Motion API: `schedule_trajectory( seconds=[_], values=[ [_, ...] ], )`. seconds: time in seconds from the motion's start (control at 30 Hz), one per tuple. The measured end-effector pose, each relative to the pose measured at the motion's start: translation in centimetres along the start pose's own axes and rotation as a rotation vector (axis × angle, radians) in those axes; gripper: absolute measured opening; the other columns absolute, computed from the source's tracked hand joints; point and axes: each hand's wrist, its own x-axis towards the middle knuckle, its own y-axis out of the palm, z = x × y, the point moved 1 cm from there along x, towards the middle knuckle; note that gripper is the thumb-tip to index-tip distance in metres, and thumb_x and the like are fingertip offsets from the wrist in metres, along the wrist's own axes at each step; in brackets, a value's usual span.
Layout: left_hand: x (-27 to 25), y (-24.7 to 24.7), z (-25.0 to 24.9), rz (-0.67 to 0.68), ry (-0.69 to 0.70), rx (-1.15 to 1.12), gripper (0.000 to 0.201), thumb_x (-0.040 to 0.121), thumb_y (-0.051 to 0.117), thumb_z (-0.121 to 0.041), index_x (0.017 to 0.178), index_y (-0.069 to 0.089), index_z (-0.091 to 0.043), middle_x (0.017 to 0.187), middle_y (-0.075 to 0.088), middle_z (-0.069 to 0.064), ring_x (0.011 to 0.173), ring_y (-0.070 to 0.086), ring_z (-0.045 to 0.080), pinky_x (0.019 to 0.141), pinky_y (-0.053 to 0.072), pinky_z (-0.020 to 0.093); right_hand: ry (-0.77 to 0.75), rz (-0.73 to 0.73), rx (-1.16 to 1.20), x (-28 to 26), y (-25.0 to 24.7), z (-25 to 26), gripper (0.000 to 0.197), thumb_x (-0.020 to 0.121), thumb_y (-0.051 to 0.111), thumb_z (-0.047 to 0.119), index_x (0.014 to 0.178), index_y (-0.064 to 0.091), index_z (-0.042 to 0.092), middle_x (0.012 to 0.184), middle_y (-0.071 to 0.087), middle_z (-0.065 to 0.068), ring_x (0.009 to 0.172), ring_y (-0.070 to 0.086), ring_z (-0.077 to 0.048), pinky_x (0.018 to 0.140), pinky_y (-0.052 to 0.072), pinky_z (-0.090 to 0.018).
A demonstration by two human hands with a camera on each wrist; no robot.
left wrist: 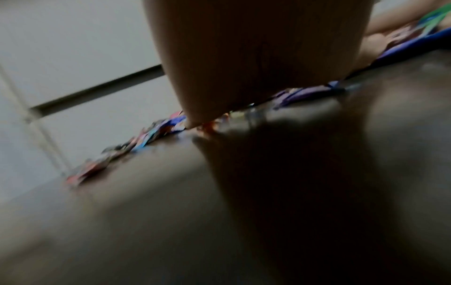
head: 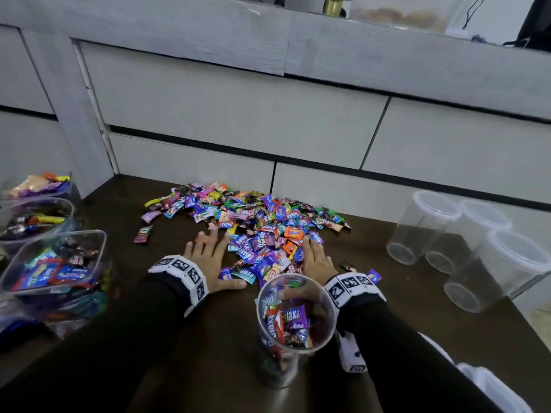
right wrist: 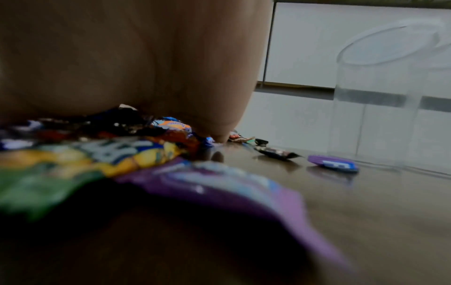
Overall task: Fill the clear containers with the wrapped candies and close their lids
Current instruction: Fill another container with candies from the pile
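Observation:
A wide heap of wrapped candies (head: pixel 253 225) lies on the dark wooden table (head: pixel 190 338). My left hand (head: pixel 210 257) lies flat, fingers spread, on the heap's left edge. My right hand (head: pixel 316 260) lies flat on its right edge, cupping candies between the two hands. In front of them stands an open round clear container (head: pixel 293 323), partly filled with candies. In the left wrist view the left hand (left wrist: pixel 256 57) touches the table by the candies (left wrist: pixel 151 135). In the right wrist view the right hand (right wrist: pixel 146 63) presses on candies (right wrist: pixel 122 154).
Three empty lidded clear containers (head: pixel 423 225) stand at the right; one container (right wrist: pixel 380 96) shows in the right wrist view. Filled tubs of candy (head: pixel 53 263) sit at the left. Stray candies (head: pixel 143 234) lie beside the heap. Grey drawer fronts (head: pixel 238 114) rise behind the table.

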Motion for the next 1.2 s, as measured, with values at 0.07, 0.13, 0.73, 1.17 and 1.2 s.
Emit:
schedule_trajectory(
  seconds=[0.07, 0.13, 0.73, 1.17, 1.2],
  values=[
    [0.5, -0.7, -1.3, -0.017, 0.117, 0.042, 0.119, 0.072, 0.042, -0.086, 0.151, -0.022, -0.024, 0.158, -0.031, 0.006, 0.15, -0.01, 0.033, 0.12, 0.008, 0.054, -0.071, 0.028, -0.038, 1.3, -0.4, 0.7, 0.114, 0.081, 0.072, 0.039, 0.15, -0.015, 0.012, 0.158, -0.013, -0.012, 0.146, -0.008, -0.032, 0.118, 0.007, -0.047],
    [1.0, -1.0, -2.6, -0.033, 0.179, 0.142, 0.115, 0.074, 0.038, -0.087, 0.151, -0.023, -0.027, 0.157, -0.034, 0.003, 0.15, -0.004, 0.031, 0.117, 0.017, 0.058, -0.141, 0.037, -0.133, 2.2, -0.5, 1.6, 0.107, 0.084, 0.069, 0.036, 0.15, -0.013, 0.018, 0.159, -0.009, -0.012, 0.146, -0.005, -0.035, 0.118, 0.01, -0.05],
    [-0.2, -3.4, -6.0, -0.101, 0.329, 0.145, 0.042, 0.103, 0.039, -0.037, 0.137, 0.031, -0.013, 0.132, 0.041, 0.014, 0.1, 0.061, 0.037, 0.067, 0.043, 0.039, -0.298, 0.008, -0.056, 0.6, -2.6, 2.3, 0.044, 0.089, 0.061, 0.016, 0.13, 0.049, 0.009, 0.124, 0.052, -0.018, 0.114, 0.051, -0.033, 0.095, 0.044, -0.039],
    [-3.7, -5.5, -4.7, -0.195, 0.173, -0.339, 0.049, 0.098, 0.044, -0.053, 0.119, 0.052, -0.01, 0.086, 0.056, 0.003, 0.088, 0.06, 0.026, 0.071, 0.044, 0.034, -0.101, -0.253, 0.203, -4.8, -5.3, -1.7, 0.021, 0.081, 0.067, 0.014, 0.102, 0.069, 0.014, 0.105, 0.067, -0.009, 0.098, 0.057, -0.023, 0.073, 0.039, -0.02],
    [-4.1, -6.0, -4.8, -0.212, 0.177, -0.374, 0.052, 0.098, 0.044, -0.052, 0.126, 0.051, -0.008, 0.091, 0.06, 0.006, 0.091, 0.061, 0.026, 0.072, 0.044, 0.033, -0.098, -0.274, 0.204, -5.4, -5.6, -1.8, 0.021, 0.081, 0.067, 0.014, 0.101, 0.069, 0.013, 0.102, 0.068, -0.01, 0.096, 0.058, -0.023, 0.071, 0.036, -0.019]
  ],
)
